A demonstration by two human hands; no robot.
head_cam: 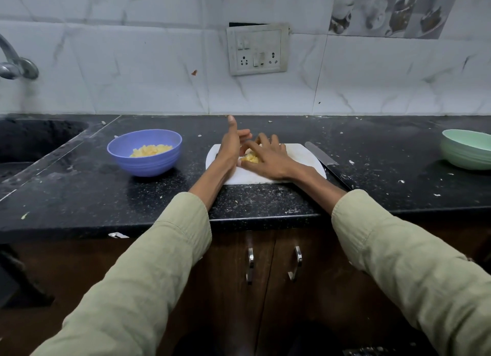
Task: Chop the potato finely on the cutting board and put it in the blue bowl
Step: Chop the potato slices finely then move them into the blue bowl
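A white cutting board (247, 176) lies on the black counter in the middle. A small heap of yellow chopped potato (251, 157) sits on it, partly hidden between my hands. My left hand (231, 143) stands on edge at the heap's left, fingers apart, thumb pointing up. My right hand (265, 157) lies flat over the heap from the right, fingers spread around the pieces. The blue bowl (144, 154) stands to the left of the board with chopped potato (151, 150) inside. The knife (325, 161) rests on the counter along the board's right edge, held by neither hand.
A green bowl (467, 150) stands at the far right. A sink (29, 140) and tap (14, 66) are at the left. Crumbs dot the counter (106, 196). A wall socket (257, 49) is behind the board. Cabinet doors are below.
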